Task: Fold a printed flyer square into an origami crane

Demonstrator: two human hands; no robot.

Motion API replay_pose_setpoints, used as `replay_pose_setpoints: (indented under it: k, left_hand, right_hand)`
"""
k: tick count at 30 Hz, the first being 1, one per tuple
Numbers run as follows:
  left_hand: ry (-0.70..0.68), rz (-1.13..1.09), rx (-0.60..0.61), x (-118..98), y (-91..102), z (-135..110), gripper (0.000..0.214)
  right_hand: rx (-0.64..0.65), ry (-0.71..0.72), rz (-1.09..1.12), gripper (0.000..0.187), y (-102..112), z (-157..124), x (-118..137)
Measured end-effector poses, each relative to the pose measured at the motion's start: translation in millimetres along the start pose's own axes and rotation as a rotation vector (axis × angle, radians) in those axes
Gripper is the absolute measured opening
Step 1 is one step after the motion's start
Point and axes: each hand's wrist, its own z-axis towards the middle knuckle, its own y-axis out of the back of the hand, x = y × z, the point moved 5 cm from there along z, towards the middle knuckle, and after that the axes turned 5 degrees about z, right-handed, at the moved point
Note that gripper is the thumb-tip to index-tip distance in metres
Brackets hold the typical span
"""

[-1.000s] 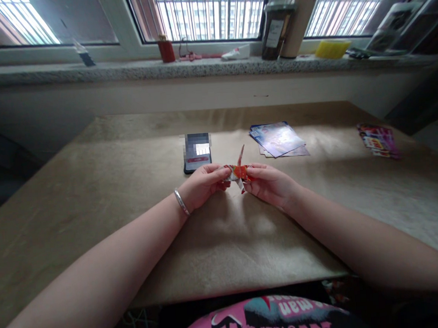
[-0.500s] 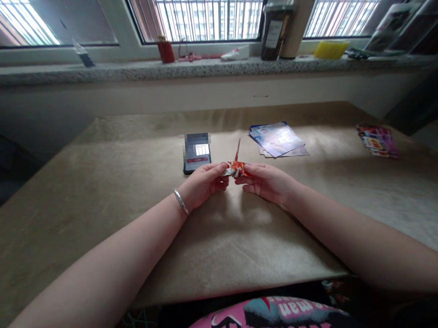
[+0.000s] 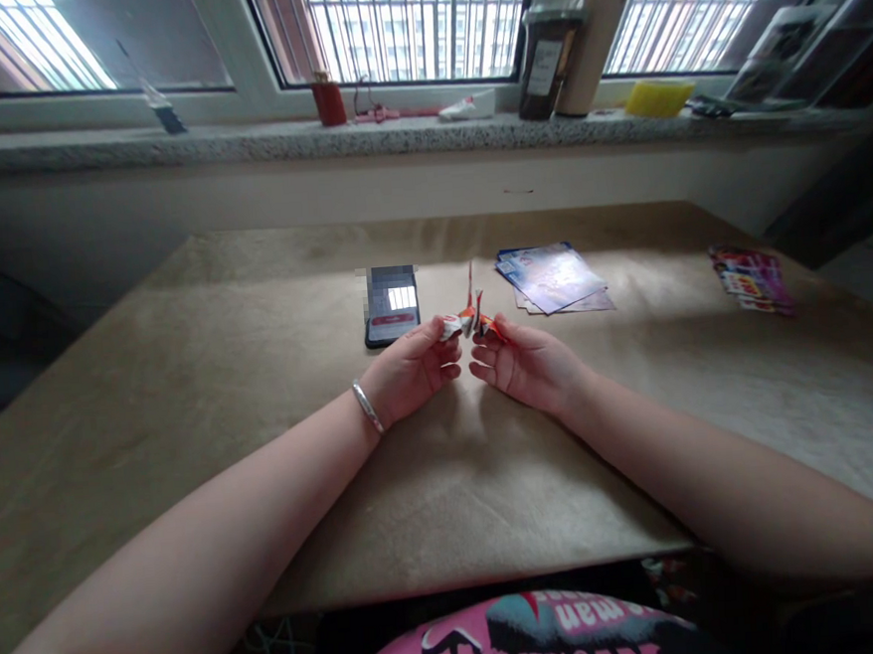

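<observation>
A red, orange and white folded paper crane (image 3: 470,321) is held just above the table, between my two hands. Its long thin point sticks up and away from me, and a shorter point rises nearer to me. My left hand (image 3: 420,358) pinches the crane's left wing between thumb and fingers. On the other side, my right hand (image 3: 524,358) has the right wing in a thumb-and-finger pinch. The lower fingers of both hands are loosely curled. A silver bracelet (image 3: 367,406) circles my left wrist.
A phone (image 3: 391,308) lies just beyond my left hand. Several patterned paper sheets (image 3: 557,277) are stacked beyond my right hand, and colourful printed packets or cards (image 3: 751,280) lie at the table's right. Jars and small items line the windowsill (image 3: 408,136).
The paper has tipped and spread: a second upright point now shows, and the wings stand out to both sides. My hands have turned slightly, with fingers more uncurled beneath.
</observation>
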Motion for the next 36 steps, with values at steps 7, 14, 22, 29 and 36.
replay_pose_setpoints:
  k: [7, 14, 22, 29, 36]
  left_hand:
    - [-0.004, 0.029, -0.067, 1.1, 3.8, 1.8, 0.021]
    - [-0.063, 0.007, 0.021, -3.8, 0.2, 0.3, 0.025]
    - [-0.024, -0.033, 0.034, -2.3, 0.1, 0.1, 0.025]
    - [-0.012, -0.007, -0.079, -3.2, 3.9, -0.3, 0.017]
    - [0.019, -0.003, -0.156, -2.6, 5.1, -0.8, 0.029]
  right_hand:
    - [-0.095, -0.022, 0.017, 0.029, 4.0, 1.8, 1.0]
    - [0.018, 0.037, 0.067, 0.023, -2.7, -2.4, 4.6]
    - [-0.004, 0.01, 0.039, 0.023, -2.8, -2.8, 4.5]
    - [-0.07, 0.002, 0.105, 0.033, 4.5, 1.2, 11.4]
    - [-0.112, 0.069, 0.116, 0.032, 9.2, -0.6, 18.4]
